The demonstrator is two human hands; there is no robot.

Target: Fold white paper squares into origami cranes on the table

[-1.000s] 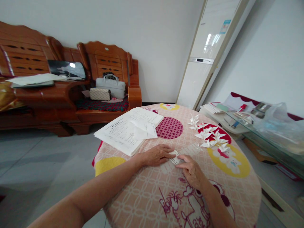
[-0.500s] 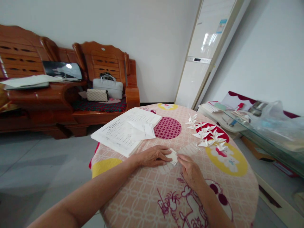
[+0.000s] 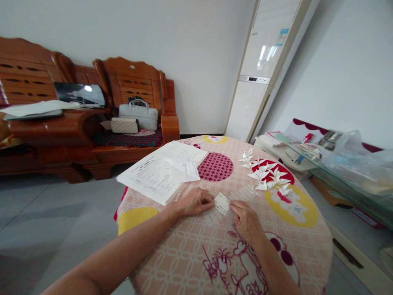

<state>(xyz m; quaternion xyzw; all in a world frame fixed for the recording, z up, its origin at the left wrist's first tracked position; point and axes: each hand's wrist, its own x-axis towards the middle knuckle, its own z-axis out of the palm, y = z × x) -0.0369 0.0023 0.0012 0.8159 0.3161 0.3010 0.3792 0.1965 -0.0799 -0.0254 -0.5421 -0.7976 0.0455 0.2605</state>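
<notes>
A small folded square of white printed paper [image 3: 221,204] lies between my hands, low over the round table. My left hand [image 3: 195,201] has its thumb and fingers closed at the paper's left corner. At the right edge, the fingertips of my right hand [image 3: 245,217] pinch the paper. Under the paper, a pale see-through strip [image 3: 244,194] runs slantwise on the cloth; what it is I cannot make out. Several white folded paper cranes [image 3: 267,172] stand grouped beyond my right hand. A stack of printed sheets [image 3: 153,172] with a loose folded sheet [image 3: 184,169] on top is beyond my left hand.
A patterned pink tablecloth [image 3: 178,254] covers the table. To the right is a glass-topped stand [image 3: 322,168] with a plastic bag [image 3: 350,151] and papers. Wooden chairs [image 3: 135,73] holding bags stand at the back left, and a tall white air conditioner [image 3: 251,94] in the corner.
My left hand has drawn back from lying flat across the paper to a pinch at its left corner, so more of the square shows. My right hand stays at the right edge.
</notes>
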